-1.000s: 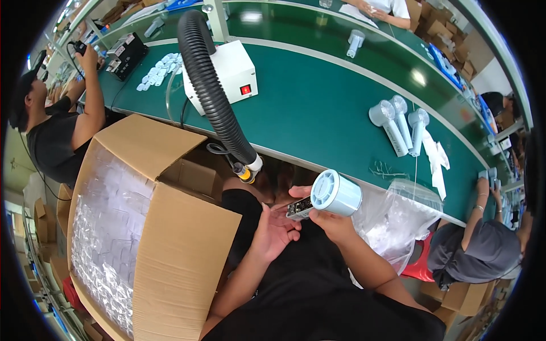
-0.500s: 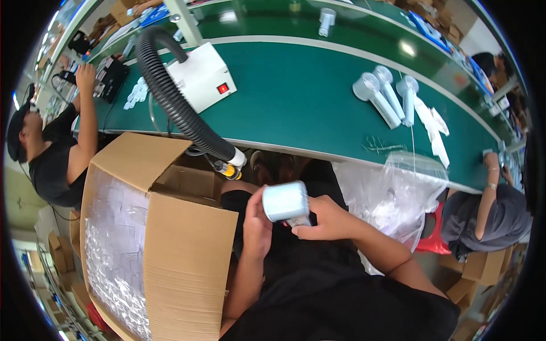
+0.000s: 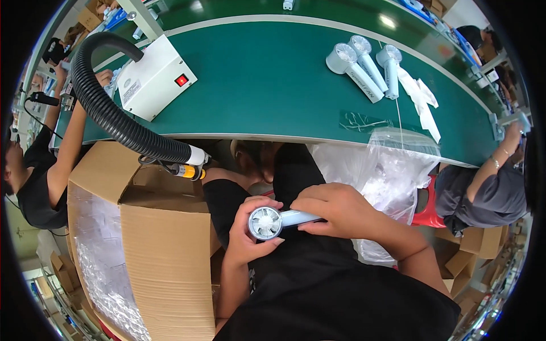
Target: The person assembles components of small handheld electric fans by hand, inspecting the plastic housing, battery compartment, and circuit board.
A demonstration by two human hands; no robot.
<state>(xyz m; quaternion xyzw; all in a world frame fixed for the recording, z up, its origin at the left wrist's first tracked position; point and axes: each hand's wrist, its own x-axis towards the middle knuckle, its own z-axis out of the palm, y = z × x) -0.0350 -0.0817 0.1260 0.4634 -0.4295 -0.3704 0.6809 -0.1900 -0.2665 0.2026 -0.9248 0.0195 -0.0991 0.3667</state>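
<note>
Above my lap I hold a light blue handheld fan (image 3: 265, 223), its round bladed head facing up. My left hand (image 3: 243, 232) is curled round the head, thumb on the near side. My right hand (image 3: 335, 211) grips the handle, covering its far end. On the green table ahead lie three similar fans (image 3: 364, 82), side by side, with white strips of cloth or paper (image 3: 420, 99) to their right.
A white box-shaped machine (image 3: 151, 79) with a red switch carries a black ribbed hose (image 3: 102, 108). An open carton (image 3: 165, 256) with plastic-wrapped contents stands at my left. A clear plastic bag (image 3: 387, 176) hangs at the table edge. People (image 3: 40, 182) work on both sides.
The fan has turned from showing its smooth side to showing its blades, with the handle pointing right. My left hand now wraps the head. The view has shifted, so the table things appear farther left.
</note>
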